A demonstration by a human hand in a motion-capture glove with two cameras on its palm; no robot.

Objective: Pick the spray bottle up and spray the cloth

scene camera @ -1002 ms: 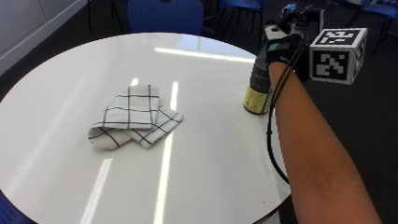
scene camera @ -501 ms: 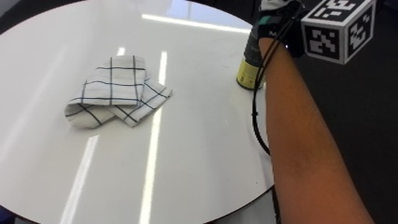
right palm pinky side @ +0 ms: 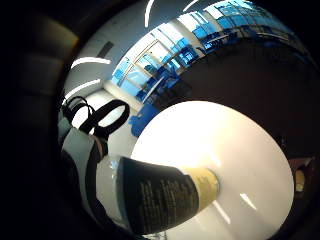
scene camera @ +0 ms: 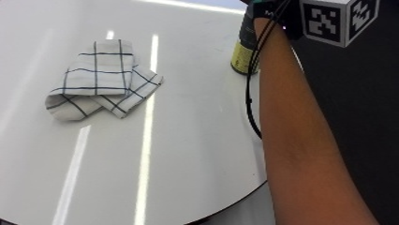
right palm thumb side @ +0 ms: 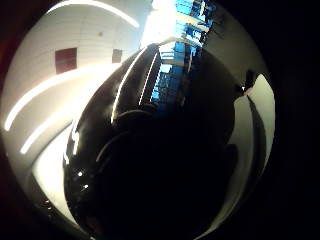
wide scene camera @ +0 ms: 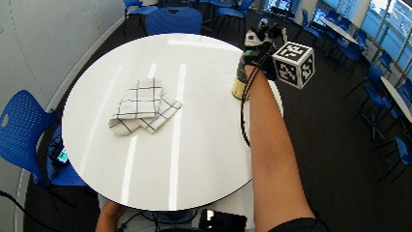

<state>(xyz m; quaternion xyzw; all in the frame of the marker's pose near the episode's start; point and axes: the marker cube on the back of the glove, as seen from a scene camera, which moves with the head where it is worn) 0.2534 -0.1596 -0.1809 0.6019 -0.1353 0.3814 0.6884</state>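
Gloved right hand grips dark yellow-based spray bottle, upright on round white counter; checked cloth well apart.

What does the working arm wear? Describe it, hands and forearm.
The right hand wears a black glove with white plastic parts. The forearm is bare, with no sleeve on it; a dark sleeve edge shows only near the upper arm in the wide outside view.

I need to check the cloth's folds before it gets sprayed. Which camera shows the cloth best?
The outside view: the checked cloth lies folded and unobstructed on the white table, its folds visible. The wide outside view shows the whole cloth too, only smaller. Neither palm view shows it.
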